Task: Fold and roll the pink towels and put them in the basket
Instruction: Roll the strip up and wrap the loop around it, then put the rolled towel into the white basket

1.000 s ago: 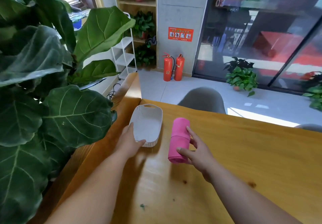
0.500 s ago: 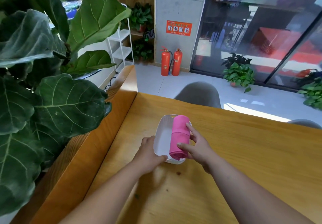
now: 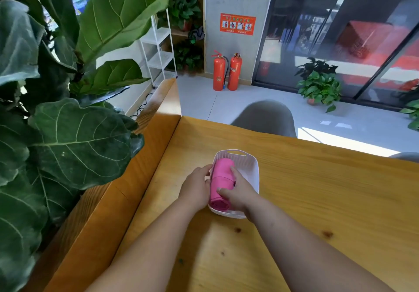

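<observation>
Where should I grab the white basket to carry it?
Probably by the handle slot in the far short rim of the white basket, fingers hooked in from above. The rolled pink towel lies along its left side, so it may tip that way.

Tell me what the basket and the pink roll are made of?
The basket looks like matt white plastic: thin walls with a moulded lattice and handle slot. The pink towel looks like soft cloth, maybe microfibre: it rolls up, dull and creased.
</observation>
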